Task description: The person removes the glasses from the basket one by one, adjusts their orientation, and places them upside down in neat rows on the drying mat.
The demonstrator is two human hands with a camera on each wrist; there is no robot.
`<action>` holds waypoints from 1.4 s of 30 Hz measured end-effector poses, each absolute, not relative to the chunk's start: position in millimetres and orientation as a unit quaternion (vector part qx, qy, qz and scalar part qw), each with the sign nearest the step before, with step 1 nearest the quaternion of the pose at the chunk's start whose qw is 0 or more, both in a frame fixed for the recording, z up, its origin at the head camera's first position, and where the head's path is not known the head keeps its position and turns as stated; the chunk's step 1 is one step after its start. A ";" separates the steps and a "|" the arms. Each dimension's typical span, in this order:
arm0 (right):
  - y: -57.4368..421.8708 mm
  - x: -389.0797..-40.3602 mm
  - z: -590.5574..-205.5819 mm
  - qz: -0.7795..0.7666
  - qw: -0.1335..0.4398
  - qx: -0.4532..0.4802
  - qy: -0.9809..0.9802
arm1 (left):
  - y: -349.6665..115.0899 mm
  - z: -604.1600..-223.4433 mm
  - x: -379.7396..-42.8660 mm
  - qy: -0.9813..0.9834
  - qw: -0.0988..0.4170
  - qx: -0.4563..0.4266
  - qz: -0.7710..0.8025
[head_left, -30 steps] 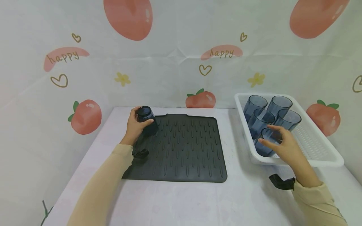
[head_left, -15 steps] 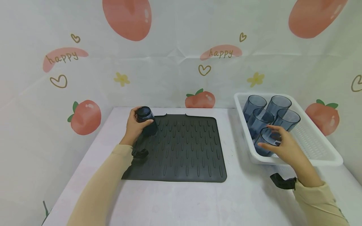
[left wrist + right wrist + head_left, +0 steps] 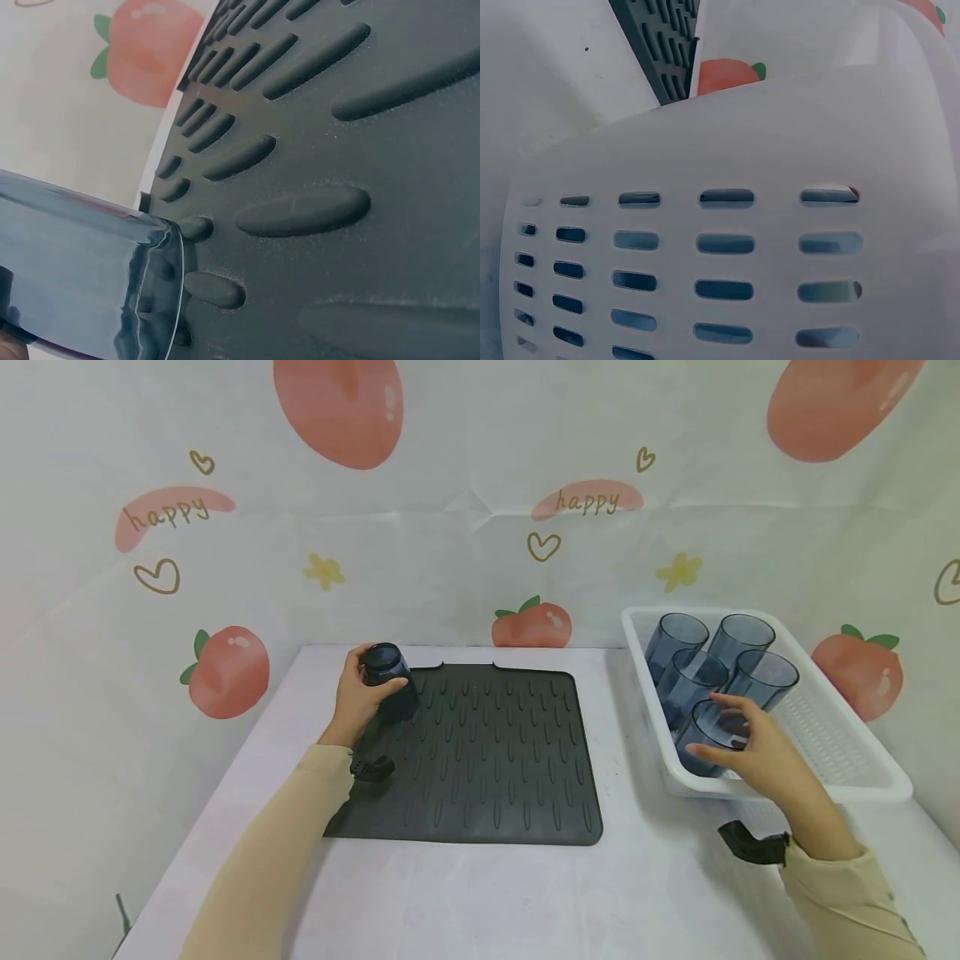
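My left hand (image 3: 362, 697) grips a dark blue glass (image 3: 397, 697), which stands base up on the far left corner of the black ridged mat (image 3: 487, 760). In the left wrist view, the rim of that glass (image 3: 161, 292) meets the mat among the ridges, and a fingertip shows at the lower left. On the right, my right hand (image 3: 757, 747) curls its thumb and fingers round the nearest blue glass (image 3: 697, 756) in the white basket (image 3: 862, 777). This glass is mouth up. The right wrist view shows the slotted basket wall (image 3: 772, 150); the hand is hidden there.
Several more blue glasses (image 3: 693, 681) stand close together, mouth up, in the left part of the basket. A white cloth with printed fruit (image 3: 531, 625) hangs behind the white table (image 3: 480, 893). The table extends between mat and basket.
Almost nothing differs. My left hand stays on the upturned glass, and my right hand shifts only very slightly at the glass in the basket.
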State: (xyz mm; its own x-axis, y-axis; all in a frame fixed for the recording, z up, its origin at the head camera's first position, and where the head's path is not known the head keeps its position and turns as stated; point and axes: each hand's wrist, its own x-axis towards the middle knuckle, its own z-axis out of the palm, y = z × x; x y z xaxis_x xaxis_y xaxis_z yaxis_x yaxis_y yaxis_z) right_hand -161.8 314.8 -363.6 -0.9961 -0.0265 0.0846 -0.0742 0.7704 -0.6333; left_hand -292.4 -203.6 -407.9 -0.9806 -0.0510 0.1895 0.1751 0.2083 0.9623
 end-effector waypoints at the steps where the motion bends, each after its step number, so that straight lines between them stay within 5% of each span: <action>1: 314.8 -161.7 -363.7 0.337 0.037 0.026 -0.940 | -203.3 -406.5 -291.4 -0.770 0.087 -0.039 -0.631; 30: 309.0 -154.0 -364.8 0.334 0.074 -0.069 -0.937 | -194.8 -383.3 -273.0 -0.775 0.075 -0.043 -0.626; 42: 311.2 -148.0 -363.6 0.381 0.157 -0.119 -0.903 | -204.4 -409.8 -292.5 -0.781 0.098 -0.044 -0.615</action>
State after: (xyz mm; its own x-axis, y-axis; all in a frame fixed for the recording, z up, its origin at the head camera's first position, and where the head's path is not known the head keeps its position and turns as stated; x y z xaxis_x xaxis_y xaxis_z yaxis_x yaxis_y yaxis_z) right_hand -148.0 311.2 -363.6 -0.9225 0.3345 0.1924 0.0956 0.6810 -0.7260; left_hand -292.5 -204.4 -409.8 -0.9771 -0.0519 0.2065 0.1886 0.2395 0.9524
